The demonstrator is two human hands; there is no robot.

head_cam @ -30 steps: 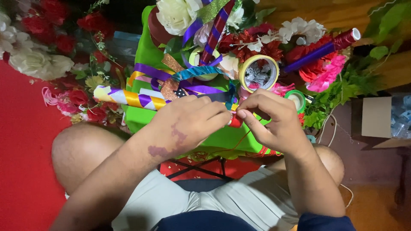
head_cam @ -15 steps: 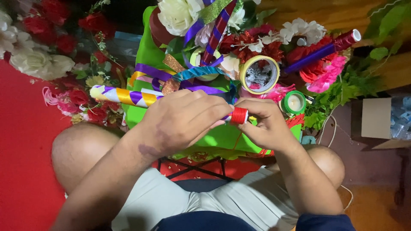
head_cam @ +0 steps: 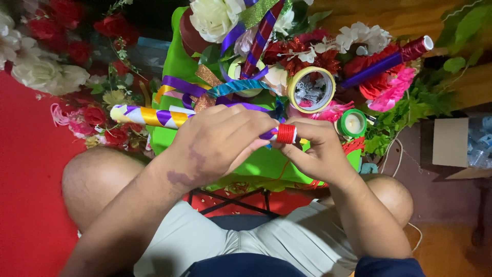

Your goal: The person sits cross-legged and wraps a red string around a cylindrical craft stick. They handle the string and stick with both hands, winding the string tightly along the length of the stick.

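Lying level above the green tray (head_cam: 179, 61), the ribbon-wrapped stick (head_cam: 154, 116) is judged light and stiff, is clasped mid-length by the closed left hand (head_cam: 218, 141), and its red-thread-bound end (head_cam: 286, 134) is pinched by the right hand (head_cam: 318, 151).

Glossy ribbon-wrapped stick (head_cam: 154, 117), seemingly red thread band (head_cam: 286, 134).

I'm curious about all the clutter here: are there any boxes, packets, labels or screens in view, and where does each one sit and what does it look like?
Plain brown cardboard box: right edge, on the dark floor beside the green leaves; rectangular, no label visible.
Clear bluish plastic wrapping: far right, against that box; crumpled, contents unclear.
No screens, signs or readable labels show.
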